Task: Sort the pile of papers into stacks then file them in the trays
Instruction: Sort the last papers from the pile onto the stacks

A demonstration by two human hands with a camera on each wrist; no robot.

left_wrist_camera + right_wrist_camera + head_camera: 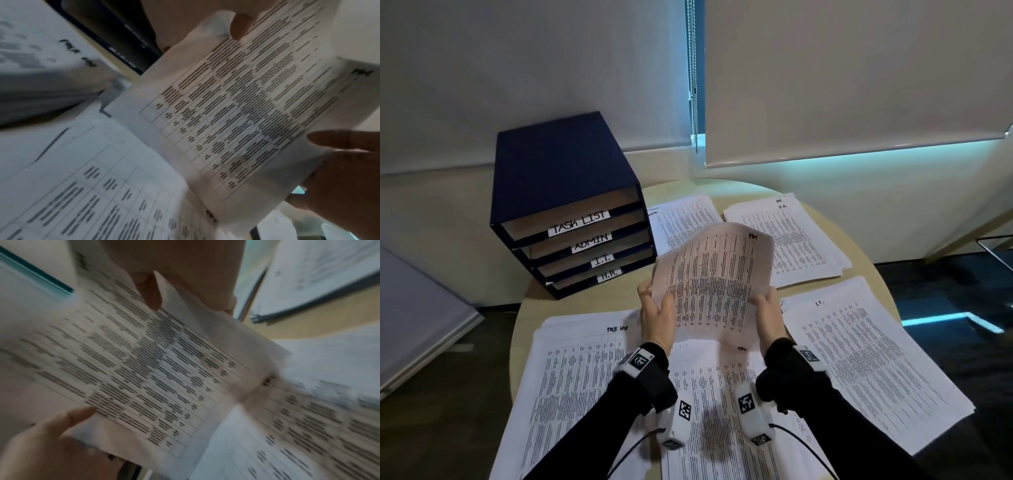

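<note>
I hold one printed sheet [717, 277] raised and tilted over the round table [866, 274]; it bears a small handwritten mark in its top right corner. My left hand [658, 305] pinches its left edge and my right hand [766, 304] pinches its right edge. In the left wrist view the sheet [236, 113] fills the middle, with my left thumb [239, 27] on its face. The right wrist view shows the same sheet [144, 369] blurred. Beneath it lies the loose pile of papers [722, 404]. The blue tray unit [558, 178] stands at the back left, its slots labelled TASK LIST, ADMIN, I.T. and H.R.
Sorted stacks ring the pile: one at the front left [571, 377], one on the right [869, 370], one at the back right [794, 240] and one behind the raised sheet [681, 216]. Roller blinds hang behind. The floor to either side is dark.
</note>
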